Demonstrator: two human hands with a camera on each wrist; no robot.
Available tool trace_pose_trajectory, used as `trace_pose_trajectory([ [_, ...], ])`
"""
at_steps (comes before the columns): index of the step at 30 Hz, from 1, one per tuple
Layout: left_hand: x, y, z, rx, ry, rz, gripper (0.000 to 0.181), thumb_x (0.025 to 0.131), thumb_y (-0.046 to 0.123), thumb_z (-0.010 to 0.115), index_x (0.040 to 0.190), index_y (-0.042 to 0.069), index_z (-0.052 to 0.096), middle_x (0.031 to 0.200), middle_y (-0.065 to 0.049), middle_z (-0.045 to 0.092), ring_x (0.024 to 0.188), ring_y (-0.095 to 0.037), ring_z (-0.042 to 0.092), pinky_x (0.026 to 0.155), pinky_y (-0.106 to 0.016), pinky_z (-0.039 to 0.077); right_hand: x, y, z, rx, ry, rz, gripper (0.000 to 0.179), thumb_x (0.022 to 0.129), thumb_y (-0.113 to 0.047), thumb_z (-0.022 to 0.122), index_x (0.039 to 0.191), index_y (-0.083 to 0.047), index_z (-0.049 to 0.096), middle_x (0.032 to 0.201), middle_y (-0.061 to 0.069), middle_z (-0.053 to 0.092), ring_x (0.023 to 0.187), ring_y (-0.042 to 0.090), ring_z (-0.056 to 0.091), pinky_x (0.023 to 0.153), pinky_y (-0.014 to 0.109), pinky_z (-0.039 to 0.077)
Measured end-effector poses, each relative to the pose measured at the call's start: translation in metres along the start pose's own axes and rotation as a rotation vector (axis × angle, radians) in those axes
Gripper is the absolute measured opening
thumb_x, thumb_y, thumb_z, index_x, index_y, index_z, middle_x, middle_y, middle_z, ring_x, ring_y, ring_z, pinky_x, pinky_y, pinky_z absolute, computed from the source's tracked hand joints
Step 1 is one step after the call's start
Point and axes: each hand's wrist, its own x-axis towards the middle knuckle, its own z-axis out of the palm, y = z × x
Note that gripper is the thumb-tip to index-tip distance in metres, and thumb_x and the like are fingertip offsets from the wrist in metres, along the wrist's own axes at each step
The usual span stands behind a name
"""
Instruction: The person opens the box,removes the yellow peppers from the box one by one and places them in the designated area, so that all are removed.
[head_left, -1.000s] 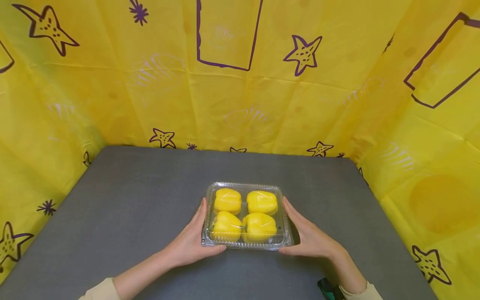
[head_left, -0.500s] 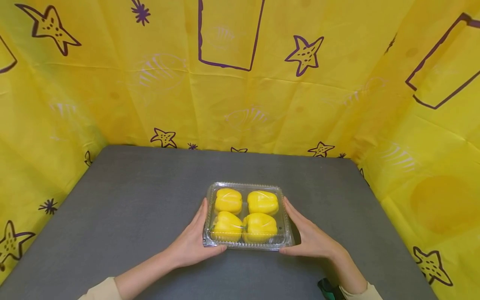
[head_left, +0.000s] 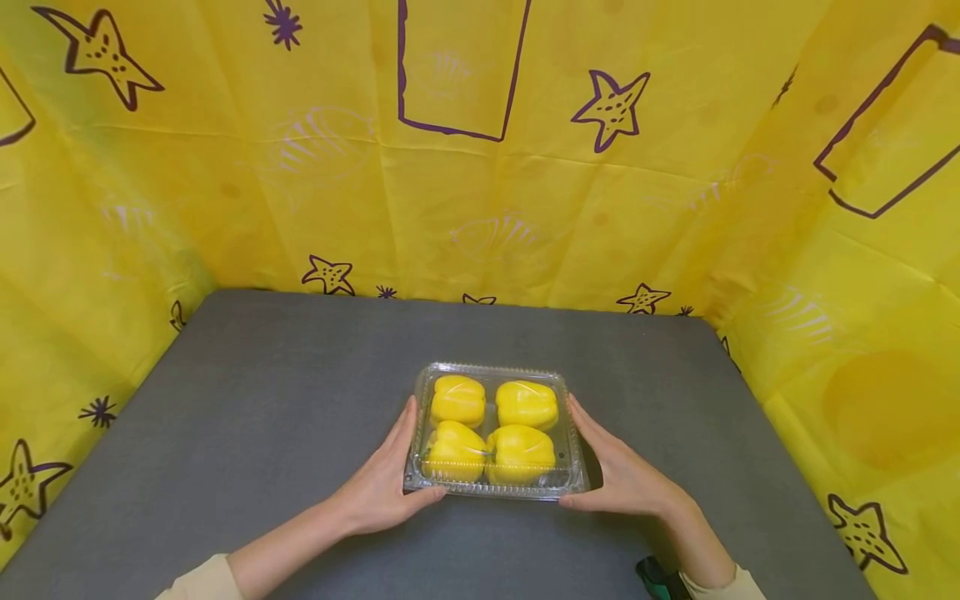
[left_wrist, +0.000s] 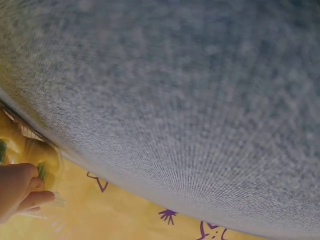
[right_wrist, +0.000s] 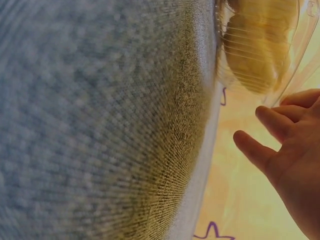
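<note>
A clear plastic clamshell container (head_left: 498,492) with a ribbed rim sits near the middle front of the grey table in the head view. Several yellow bell peppers (head_left: 521,456) show through its closed lid, in two rows. My left hand (head_left: 382,490) holds its left side, thumb at the front edge and fingers along the wall. On the opposite side my right hand (head_left: 628,477) grips it likewise, thumb at the front right corner. The left wrist view catches the left hand (left_wrist: 17,186) against the container; in the right wrist view, the right hand's fingers (right_wrist: 274,120) reach its lower edge.
The grey table (head_left: 285,375) stretches out around the container. Yellow cloth (head_left: 480,192) printed with purple starfish and pale fish bones hangs behind it and at both sides. A dark and green band (head_left: 654,577) sits at the right wrist.
The left thumb has shifted slightly left along the front edge, and the container's front left corner has moved a touch left. The right hand keeps its place.
</note>
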Motion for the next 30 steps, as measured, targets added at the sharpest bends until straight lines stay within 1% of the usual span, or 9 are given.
trace_pose_trajectory([
  [3,0.000,0.000,-0.001,0.006,-0.004,0.016,0.115,0.083,0.051,0.070,0.155,0.003,-0.005,0.162,-0.016,-0.003,0.146,-0.033,0.011,0.110,-0.055,0.026,0.000,0.000,0.000,-0.008,0.000,0.002,0.123,0.071,-0.058,0.080,0.158,-0.014,0.004,0.164,0.004,0.007,0.144,0.030,0.024,0.105,0.059,0.034],
  [9,0.000,-0.003,-0.003,0.014,-0.001,0.060,0.112,0.085,0.044,0.071,0.155,0.004,-0.006,0.162,-0.016,-0.002,0.146,-0.033,0.011,0.111,-0.054,0.025,0.001,0.001,-0.001,0.015,0.006,0.013,0.123,0.070,-0.058,0.081,0.158,-0.015,0.006,0.164,0.002,0.008,0.144,0.030,0.024,0.105,0.059,0.032],
  [18,0.001,-0.008,-0.007,0.046,-0.001,0.124,0.106,0.087,0.041,0.069,0.154,-0.002,-0.001,0.162,-0.017,0.000,0.146,-0.031,0.012,0.112,-0.049,0.021,0.003,0.003,0.000,0.000,0.018,0.006,0.123,0.069,-0.059,0.081,0.158,-0.016,0.008,0.163,0.001,0.010,0.143,0.028,0.025,0.106,0.058,0.032],
  [22,0.001,-0.010,-0.008,0.050,-0.003,0.138,0.105,0.088,0.041,0.068,0.155,-0.001,0.000,0.162,-0.017,0.001,0.146,-0.030,0.012,0.112,-0.048,0.021,0.003,0.001,-0.001,0.003,0.014,0.013,0.123,0.069,-0.059,0.081,0.158,-0.016,0.008,0.163,0.001,0.011,0.143,0.029,0.026,0.106,0.058,0.032],
  [26,0.000,-0.011,-0.009,0.034,-0.004,0.148,0.104,0.088,0.039,0.069,0.155,0.000,0.001,0.162,-0.015,0.002,0.146,-0.029,0.012,0.112,-0.048,0.021,0.004,0.000,-0.002,0.014,0.011,0.022,0.124,0.068,-0.059,0.082,0.158,-0.016,0.008,0.163,0.002,0.010,0.143,0.029,0.025,0.106,0.058,0.032],
  [30,0.000,-0.013,-0.010,0.024,-0.012,0.151,0.101,0.089,0.039,0.068,0.156,0.001,0.002,0.163,-0.012,0.002,0.146,-0.028,0.013,0.112,-0.050,0.022,0.004,0.001,-0.001,0.002,0.014,0.018,0.125,0.067,-0.059,0.082,0.158,-0.015,0.008,0.163,0.002,0.011,0.143,0.029,0.025,0.106,0.057,0.032],
])
